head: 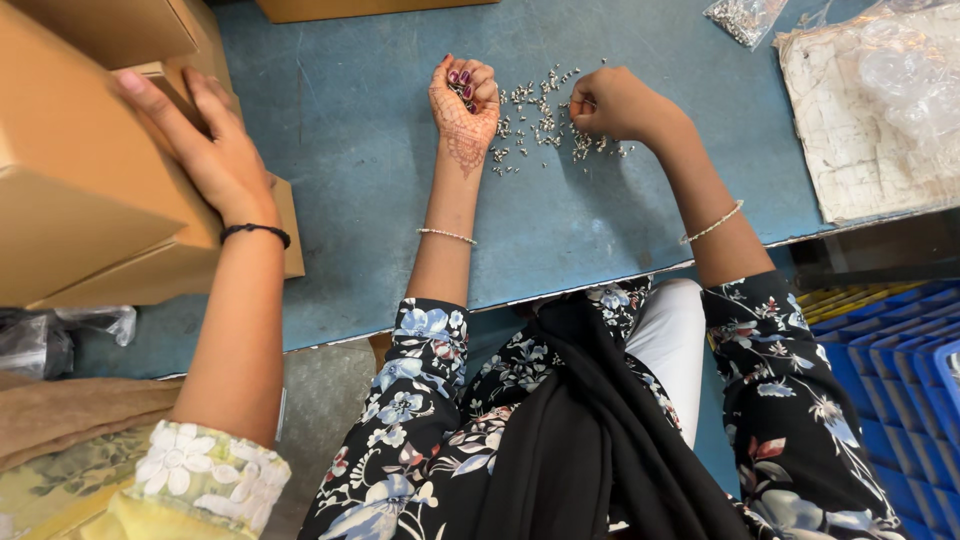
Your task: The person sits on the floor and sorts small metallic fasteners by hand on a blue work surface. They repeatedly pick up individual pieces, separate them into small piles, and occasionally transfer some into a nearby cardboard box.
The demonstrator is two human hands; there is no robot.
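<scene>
A scatter of small silver metal parts (540, 125) lies on the blue table (360, 130). My left hand (465, 100) rests palm up just left of the scatter, with its fingers curled over several of the parts. My right hand (615, 105) sits at the right side of the scatter, knuckles up. Its fingertips are pinched together on parts at the pile's edge. Both my arms wear thin bracelets and black flowered sleeves.
A co-worker's hand (205, 140) with a black wristband presses on stacked cardboard boxes (80, 190) at the left. A clear bag of metal parts (745, 18) and a white woven sack under clear plastic (870, 110) lie at the far right. Blue crates (890, 360) stand below the table's right edge.
</scene>
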